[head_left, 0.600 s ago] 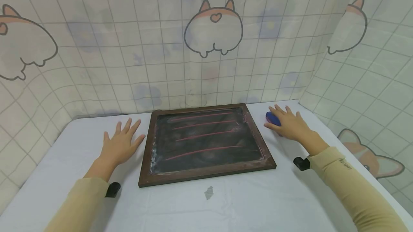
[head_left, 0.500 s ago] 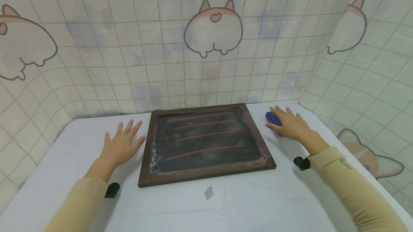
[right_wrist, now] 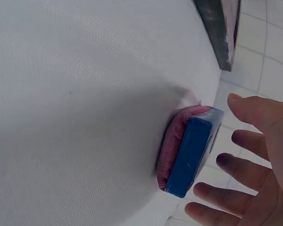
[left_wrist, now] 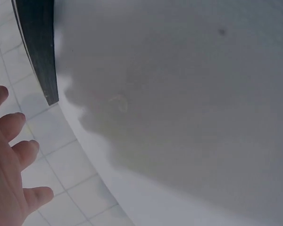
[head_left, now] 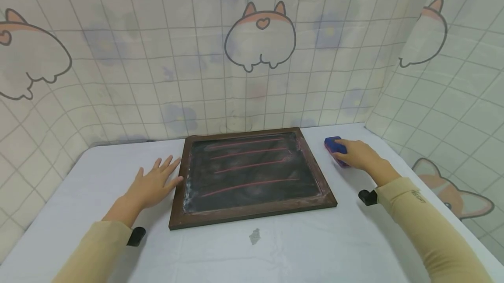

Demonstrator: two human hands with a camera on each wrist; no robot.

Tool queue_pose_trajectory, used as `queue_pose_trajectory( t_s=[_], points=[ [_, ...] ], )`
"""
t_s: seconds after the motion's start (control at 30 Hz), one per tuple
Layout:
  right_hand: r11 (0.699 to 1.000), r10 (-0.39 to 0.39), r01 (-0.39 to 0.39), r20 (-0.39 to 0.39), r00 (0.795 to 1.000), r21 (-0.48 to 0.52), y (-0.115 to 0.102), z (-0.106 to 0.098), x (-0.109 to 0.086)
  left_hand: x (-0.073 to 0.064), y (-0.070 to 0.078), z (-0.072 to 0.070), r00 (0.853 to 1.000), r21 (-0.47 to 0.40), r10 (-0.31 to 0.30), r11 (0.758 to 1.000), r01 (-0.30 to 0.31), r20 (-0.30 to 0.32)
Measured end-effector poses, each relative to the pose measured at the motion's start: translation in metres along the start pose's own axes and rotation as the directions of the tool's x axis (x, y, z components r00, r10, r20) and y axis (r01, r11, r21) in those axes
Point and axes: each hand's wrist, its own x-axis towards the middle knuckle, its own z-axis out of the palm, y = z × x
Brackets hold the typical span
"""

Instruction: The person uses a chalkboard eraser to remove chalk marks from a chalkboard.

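Note:
A dark-framed blackboard (head_left: 252, 169) lies on the white table, with several red chalk lines drawn across it. To its right is a blue blackboard eraser (head_left: 335, 146) with a pink felt underside. My right hand (head_left: 356, 154) is over the near right part of the eraser, thumb and fingers bent down toward it. In the right wrist view, the same hand's fingers (right_wrist: 245, 172) are spread and relaxed, and a gap shows between thumb and eraser. My left hand (head_left: 153, 184) reaches forward with fingers extended, fingertips near the board's left frame; contact with the frame is unclear.
A grey patch (head_left: 254, 235) marks the white table cover (head_left: 299, 248) in front of the board. Behind and at both sides hangs a grid-patterned curtain (head_left: 189, 77) with cartoon dogs. A black wrist camera (head_left: 368, 197) sits under the right sleeve.
My right fingers have gone from spread out over the eraser to bent down, exposing more of its blue top. My left hand has shifted slightly right and nearer the board's frame.

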Motion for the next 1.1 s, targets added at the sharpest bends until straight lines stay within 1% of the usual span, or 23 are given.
queue_pose_trajectory(
  t_s=[0.1,0.2,0.5,0.73,1.0,1.1],
  points=[
    [1.000,0.023,-0.023,0.013,1.000,0.000,0.003,0.001,0.003,-0.001,0.001,0.002,1.000,-0.003,0.005,1.000,-0.005,0.029],
    [0.999,0.038,-0.038,0.023,0.999,-0.001,0.003,0.002,0.005,-0.002,0.003,0.005,0.999,-0.005,0.014,1.000,-0.014,0.044],
    [0.998,0.056,-0.055,0.038,0.998,-0.015,0.002,0.003,0.011,-0.003,0.003,0.010,0.995,0.004,0.019,1.000,-0.019,0.099],
    [0.997,0.071,-0.070,0.042,0.997,-0.032,-0.005,-0.001,0.017,-0.004,0.001,0.010,0.995,0.023,0.017,1.000,-0.019,0.102],
    [0.993,0.107,-0.103,0.098,0.989,-0.054,-0.009,-0.001,0.021,-0.005,0.002,0.010,0.994,0.022,0.025,0.999,-0.027,0.107],
    [0.993,0.108,-0.103,0.100,0.989,-0.055,-0.009,-0.001,0.022,-0.005,0.003,0.010,0.993,0.018,0.017,1.000,-0.019,0.116]
  ],
)
